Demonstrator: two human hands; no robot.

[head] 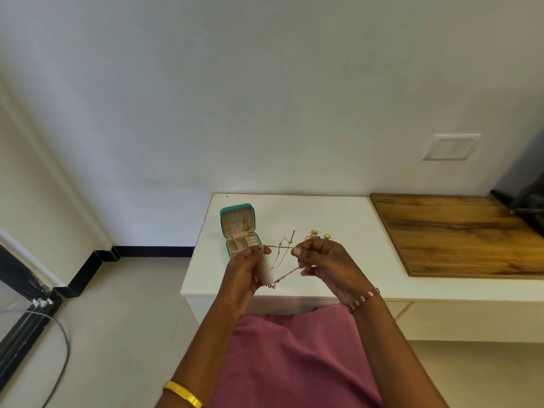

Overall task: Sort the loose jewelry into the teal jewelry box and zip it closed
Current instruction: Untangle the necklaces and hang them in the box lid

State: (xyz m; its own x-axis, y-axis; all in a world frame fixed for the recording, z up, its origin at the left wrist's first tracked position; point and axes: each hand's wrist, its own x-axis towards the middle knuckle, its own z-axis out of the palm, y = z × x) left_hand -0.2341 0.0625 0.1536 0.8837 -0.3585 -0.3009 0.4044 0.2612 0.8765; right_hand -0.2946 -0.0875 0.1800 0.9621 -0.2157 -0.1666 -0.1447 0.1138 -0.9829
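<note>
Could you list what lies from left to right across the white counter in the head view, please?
Teal jewelry box → left hand → thin chain → right hand → wooden board.

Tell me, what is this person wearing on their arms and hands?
Both forearms are bare, with no sleeves or gloves. The left arm carries a plain, smooth gold bangle well up the forearm. The right wrist has a thin beaded bracelet in red and white. The left hand shows dark polish on one fingernail; no finger rings can be made out on the right hand.
</note>
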